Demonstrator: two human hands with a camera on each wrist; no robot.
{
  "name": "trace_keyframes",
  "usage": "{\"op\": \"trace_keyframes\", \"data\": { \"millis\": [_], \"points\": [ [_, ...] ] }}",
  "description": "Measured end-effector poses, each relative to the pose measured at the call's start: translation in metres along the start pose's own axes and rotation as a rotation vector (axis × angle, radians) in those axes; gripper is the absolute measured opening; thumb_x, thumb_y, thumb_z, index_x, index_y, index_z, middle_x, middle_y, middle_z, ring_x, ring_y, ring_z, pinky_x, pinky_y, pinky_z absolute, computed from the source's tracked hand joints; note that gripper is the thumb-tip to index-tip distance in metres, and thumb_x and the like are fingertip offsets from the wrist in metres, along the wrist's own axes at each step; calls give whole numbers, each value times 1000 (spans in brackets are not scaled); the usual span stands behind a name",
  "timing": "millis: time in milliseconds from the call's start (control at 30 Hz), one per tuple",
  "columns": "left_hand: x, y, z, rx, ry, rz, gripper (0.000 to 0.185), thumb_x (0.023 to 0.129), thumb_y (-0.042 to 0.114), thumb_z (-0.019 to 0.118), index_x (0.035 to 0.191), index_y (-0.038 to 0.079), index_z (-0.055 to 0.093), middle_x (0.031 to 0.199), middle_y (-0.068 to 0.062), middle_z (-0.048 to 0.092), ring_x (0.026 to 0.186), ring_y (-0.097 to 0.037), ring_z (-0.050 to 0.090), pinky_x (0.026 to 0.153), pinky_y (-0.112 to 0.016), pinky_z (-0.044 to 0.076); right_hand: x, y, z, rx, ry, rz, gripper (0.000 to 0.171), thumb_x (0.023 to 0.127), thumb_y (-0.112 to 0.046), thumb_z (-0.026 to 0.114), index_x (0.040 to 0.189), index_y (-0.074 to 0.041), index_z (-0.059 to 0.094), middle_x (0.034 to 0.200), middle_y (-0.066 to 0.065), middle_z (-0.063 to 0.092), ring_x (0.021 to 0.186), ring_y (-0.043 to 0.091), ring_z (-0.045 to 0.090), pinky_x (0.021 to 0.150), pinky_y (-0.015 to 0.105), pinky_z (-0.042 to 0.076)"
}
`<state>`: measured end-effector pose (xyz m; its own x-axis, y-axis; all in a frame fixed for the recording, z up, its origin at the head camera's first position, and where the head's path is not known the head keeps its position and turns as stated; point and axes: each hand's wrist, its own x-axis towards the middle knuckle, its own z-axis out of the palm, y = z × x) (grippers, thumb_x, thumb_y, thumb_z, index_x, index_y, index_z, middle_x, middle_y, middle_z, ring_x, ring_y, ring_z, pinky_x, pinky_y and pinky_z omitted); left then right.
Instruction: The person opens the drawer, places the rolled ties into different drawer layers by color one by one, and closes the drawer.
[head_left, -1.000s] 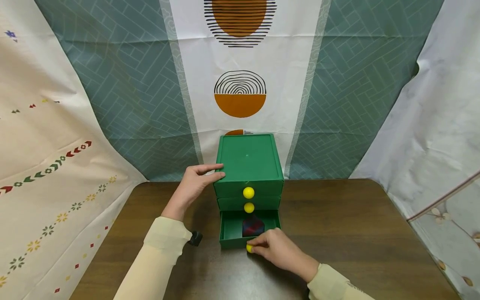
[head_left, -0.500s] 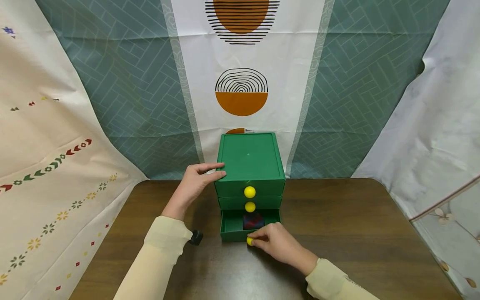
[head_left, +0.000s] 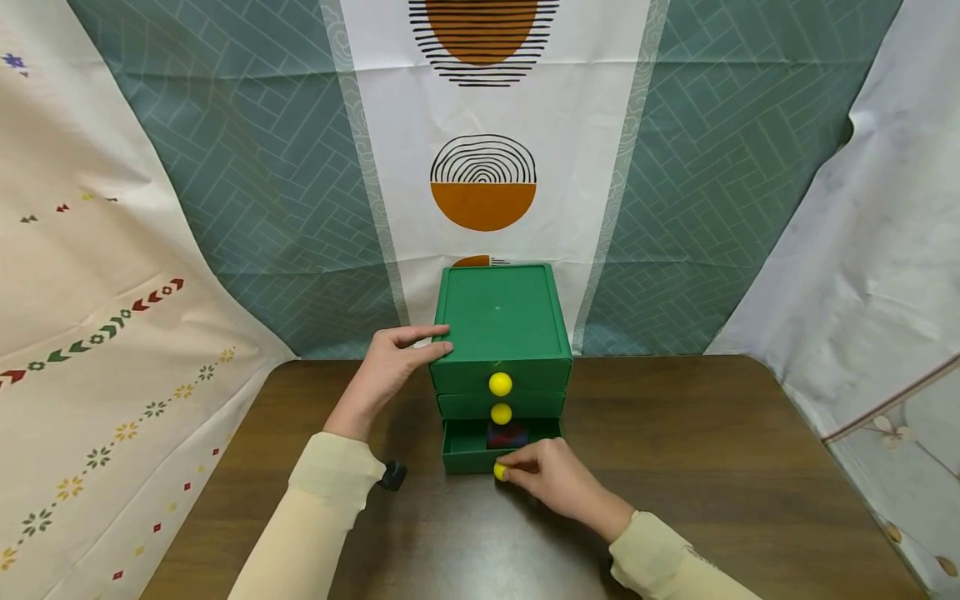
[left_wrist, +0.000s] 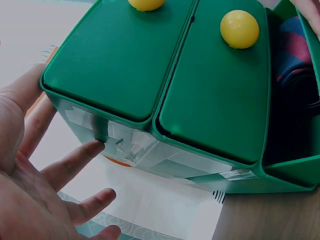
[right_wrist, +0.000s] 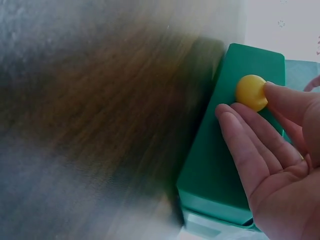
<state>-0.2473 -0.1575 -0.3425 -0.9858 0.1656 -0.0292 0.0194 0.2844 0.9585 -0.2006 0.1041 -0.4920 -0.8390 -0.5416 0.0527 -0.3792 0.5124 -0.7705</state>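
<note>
Yellow knob (head_left: 499, 472) on the bottom drawer (head_left: 468, 457) is pinched by the right hand (head_left: 551, 482), thumb & fingers curled on it. That drawer sticks out a bit from the green box (head_left: 500, 333) w/ 3 drawers. Inside it sits a dark blue & red thing (head_left: 507, 435), maybe folded cloth, can't tell for sure. The 2 drawers above are pushed in, each w/ its own yellow knob, top one (head_left: 500, 384) & middle one (head_left: 501, 413). The left hand (head_left: 390, 367) lies flat on the box's left top corner, fingers straight, holding nothing. Clear tape (left_wrist: 145, 150) runs along the box's side in the left wrist view. No words or labels to read on it. The box stands on a brown wood bench (head_left: 712, 450), at the back edge, in front of a hanging cloth (head_left: 483, 125) w/ orange half circles.
</note>
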Motion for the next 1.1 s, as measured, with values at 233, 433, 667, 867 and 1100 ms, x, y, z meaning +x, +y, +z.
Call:
{"op": "trace_keyframes", "data": {
  "millis": [233, 433, 667, 867, 1100],
  "points": [
    [-1, 0, 1, 2, 0, 3, 42, 83, 31, 71, 123, 20, 64, 137, 3, 50, 133, -21, 38, 107, -46, 36, 3, 5, 1, 27, 27, -12, 20, 87, -26, 66, 105, -21, 73, 99, -9, 72, 81, -3, 64, 68, 14, 53],
    [-1, 0, 1, 6, 5, 1, 42, 83, 31, 71, 123, 20, 64, 137, 3, 49, 132, -21, 38, 107, -46, 36, 5, 7, 0, 52, 34, -4, 20, 87, -27, 67, 104, -21, 73, 97, -10, 72, 83, -2, 65, 69, 15, 53],
    [-1, 0, 0, 0, 6, 0, 42, 83, 31, 71, 123, 20, 64, 137, 3, 49, 132, -20, 38, 108, -46, 35, 8, 9, -1, 71, 40, 8, 20, 86, -29, 67, 104, -22, 74, 98, -11, 72, 84, -2, 66, 71, 15, 53],
    [-1, -1, 0, 4, 4, 3, 42, 84, 31, 71, 123, 20, 64, 137, 3, 49, 133, -20, 37, 109, -47, 34, 10, 10, -1, 66, 41, 19, 20, 86, -30, 67, 104, -24, 74, 98, -12, 72, 84, -2, 66, 71, 15, 53],
    [-1, -1, 0, 7, 3, 7, 42, 84, 31, 70, 124, 21, 63, 138, 3, 49, 133, -20, 38, 109, -48, 34, 12, 11, -2, 72, 49, 17, 19, 86, -28, 67, 103, -23, 74, 99, -11, 72, 85, -2, 66, 71, 16, 54]
  ]
}}
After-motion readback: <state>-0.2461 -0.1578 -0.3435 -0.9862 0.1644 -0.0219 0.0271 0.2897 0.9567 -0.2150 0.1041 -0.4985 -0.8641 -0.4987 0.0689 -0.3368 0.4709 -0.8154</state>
